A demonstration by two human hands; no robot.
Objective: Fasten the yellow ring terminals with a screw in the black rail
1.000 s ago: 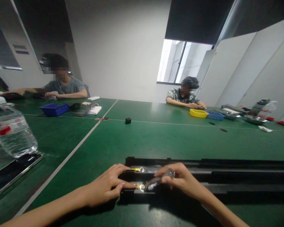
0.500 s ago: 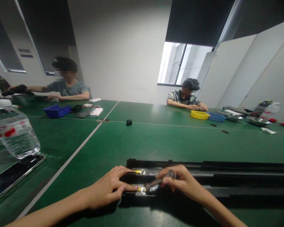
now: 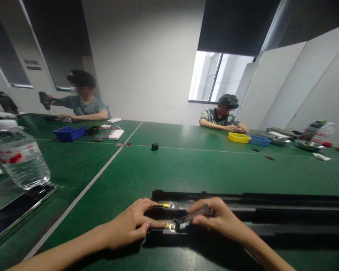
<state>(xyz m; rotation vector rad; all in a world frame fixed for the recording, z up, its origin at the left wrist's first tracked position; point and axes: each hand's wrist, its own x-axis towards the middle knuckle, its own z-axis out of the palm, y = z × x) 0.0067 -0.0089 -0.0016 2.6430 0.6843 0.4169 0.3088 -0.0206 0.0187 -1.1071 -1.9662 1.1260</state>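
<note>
In the head view, my right hand (image 3: 219,214) is closed around a metal wrench (image 3: 190,217). Its far head rests at the bright round fastener (image 3: 173,226) on the lower yellow cable lug (image 3: 167,226). My left hand (image 3: 132,220) has its fingers stretched out and spread, one fingertip touching that lower lug. Another finger reaches beside the upper yellow cable lug (image 3: 165,205), which lies on a second fastener. Both lugs sit at the left end of a long black channelled housing (image 3: 271,199). My fingers partly hide the lugs and any wires.
A phone (image 3: 17,214) and a water bottle (image 3: 21,158) are at the left. A small black block (image 3: 154,146) lies mid-table. Farther off are a blue bin (image 3: 68,133), a yellow bin (image 3: 238,137) and two co-workers, one with a power drill (image 3: 44,100).
The wrench handle has swung slightly upward and away from me, with its head still at the lower fastener. My left hand stays put. The left co-worker has raised the drill upright.
</note>
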